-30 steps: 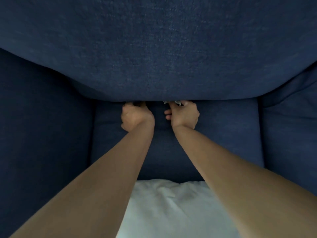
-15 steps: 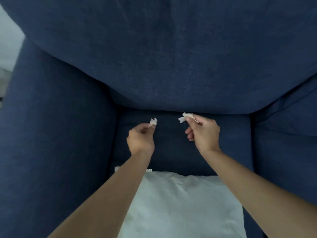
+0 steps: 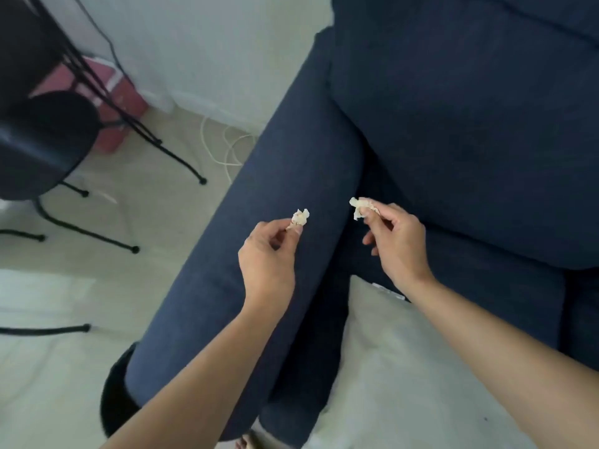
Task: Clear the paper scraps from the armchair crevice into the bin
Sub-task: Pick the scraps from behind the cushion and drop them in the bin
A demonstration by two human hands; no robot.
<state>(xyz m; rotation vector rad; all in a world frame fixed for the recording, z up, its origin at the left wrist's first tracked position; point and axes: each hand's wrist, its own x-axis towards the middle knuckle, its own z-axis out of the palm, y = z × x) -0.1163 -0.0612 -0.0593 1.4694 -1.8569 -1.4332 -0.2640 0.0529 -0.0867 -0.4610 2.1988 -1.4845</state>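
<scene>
My left hand (image 3: 267,254) pinches a small crumpled white paper scrap (image 3: 300,217) over the left armrest (image 3: 259,202) of the dark blue armchair. My right hand (image 3: 397,243) pinches a second crumpled paper scrap (image 3: 360,206) above the gap between that armrest and the seat cushion (image 3: 486,286). Both scraps are held clear of the fabric. A dark round object (image 3: 115,406), possibly the bin, shows on the floor beside the armrest's front end, mostly hidden by the armrest and my left forearm.
A white pillow (image 3: 405,367) lies on the front of the seat. Left of the armchair stand a black round stool (image 3: 42,140) with thin metal legs, a pink box (image 3: 107,102) against the wall, and a white cable (image 3: 223,147) on the pale floor.
Both hands pulled a scrap each out of the crevice under the backrest. The view has swung left, and the hands with the scraps now sit over and beside the left armrest.
</scene>
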